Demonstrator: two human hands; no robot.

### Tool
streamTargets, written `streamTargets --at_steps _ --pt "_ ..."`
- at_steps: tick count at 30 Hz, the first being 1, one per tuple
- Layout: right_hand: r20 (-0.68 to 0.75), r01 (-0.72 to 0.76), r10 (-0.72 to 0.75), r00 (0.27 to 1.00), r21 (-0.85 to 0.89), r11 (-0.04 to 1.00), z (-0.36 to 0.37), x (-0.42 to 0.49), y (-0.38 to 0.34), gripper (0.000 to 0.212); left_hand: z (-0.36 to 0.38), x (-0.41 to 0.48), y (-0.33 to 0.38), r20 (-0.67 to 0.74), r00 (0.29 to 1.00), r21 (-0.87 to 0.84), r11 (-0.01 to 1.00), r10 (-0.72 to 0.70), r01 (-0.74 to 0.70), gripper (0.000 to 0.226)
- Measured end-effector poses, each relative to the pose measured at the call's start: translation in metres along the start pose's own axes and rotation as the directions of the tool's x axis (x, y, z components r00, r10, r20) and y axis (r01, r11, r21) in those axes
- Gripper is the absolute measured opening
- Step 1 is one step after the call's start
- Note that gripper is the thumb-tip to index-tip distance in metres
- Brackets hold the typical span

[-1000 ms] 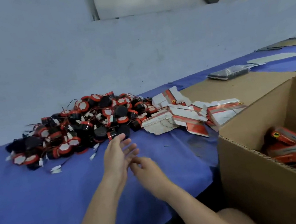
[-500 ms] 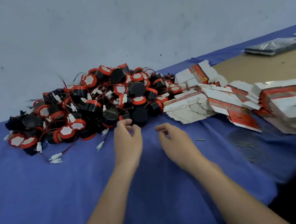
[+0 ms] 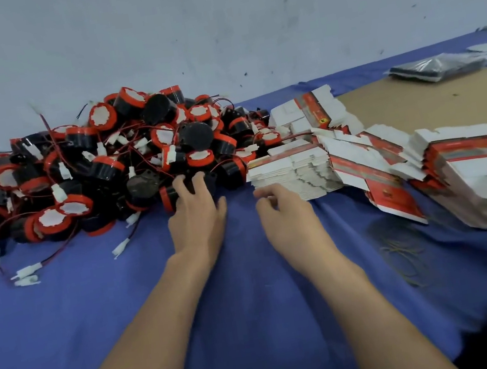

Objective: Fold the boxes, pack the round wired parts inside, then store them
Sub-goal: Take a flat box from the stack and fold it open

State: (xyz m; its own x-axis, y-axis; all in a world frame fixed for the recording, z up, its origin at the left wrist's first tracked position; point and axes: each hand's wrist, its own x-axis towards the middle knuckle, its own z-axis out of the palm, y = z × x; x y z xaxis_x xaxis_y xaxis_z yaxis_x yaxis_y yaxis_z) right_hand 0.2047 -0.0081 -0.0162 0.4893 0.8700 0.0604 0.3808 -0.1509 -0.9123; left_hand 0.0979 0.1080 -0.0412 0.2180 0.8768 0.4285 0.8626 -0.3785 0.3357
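Just ahead of the left hand (image 3: 197, 220) sits the heap of round wired parts (image 3: 123, 158) — black bodies, red rims, white connectors, thin red leads tangled through. Left hand fingers (image 3: 179, 184) lie over one black-and-red round part (image 3: 171, 197) at the near edge of the heap, thumb out to the side; cannot tell whether they grip it or only rest on it. Right hand (image 3: 284, 209) is just beside the left, palm down, fingers loosely curled, nothing in it. Its fingertips are at the near corner of a stack of flat boxes (image 3: 291, 170), white with red print — contact unclear. More flat boxes (image 3: 474, 176) fan out in slumped stacks to the right of the right hand. Both hands are over a blue cloth (image 3: 97, 319). Some thin rubber bands (image 3: 402, 251) lie on the cloth right of the right forearm. Beyond the boxes, a brown cardboard sheet (image 3: 414, 103). Two loose white connectors (image 3: 26, 274) lie well left of the left hand.
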Motion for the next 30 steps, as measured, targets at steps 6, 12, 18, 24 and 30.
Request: streamTargets --at_steps 6,12,18,24,30 --pt "-0.044 -0.032 0.033 0.998 0.026 0.999 -0.013 -0.004 0.002 0.03 -0.007 -0.004 0.033 -0.197 0.938 -0.058 0.952 0.286 -0.302 0.034" --pt "-0.09 -0.064 0.067 0.994 0.03 0.997 -0.031 -0.009 0.006 0.018 0.009 0.014 0.062 0.225 0.873 -0.019 0.897 0.433 -0.441 0.047" --pt "-0.13 -0.058 0.061 0.99 0.027 0.998 -0.046 -0.006 0.012 0.023 0.01 0.003 0.058 0.048 0.873 0.097 0.868 0.485 -0.487 0.029" --pt "-0.129 -0.056 0.062 0.99 0.052 0.997 -0.048 -0.01 0.013 0.024 -0.007 -0.006 0.056 -0.006 0.842 0.121 0.837 0.539 -0.534 0.028" --pt "-0.136 -0.044 0.051 0.989 0.057 0.997 -0.044 -0.011 0.013 0.024 -0.045 -0.036 0.05 -0.241 0.806 0.029 0.834 0.541 -0.551 0.017"
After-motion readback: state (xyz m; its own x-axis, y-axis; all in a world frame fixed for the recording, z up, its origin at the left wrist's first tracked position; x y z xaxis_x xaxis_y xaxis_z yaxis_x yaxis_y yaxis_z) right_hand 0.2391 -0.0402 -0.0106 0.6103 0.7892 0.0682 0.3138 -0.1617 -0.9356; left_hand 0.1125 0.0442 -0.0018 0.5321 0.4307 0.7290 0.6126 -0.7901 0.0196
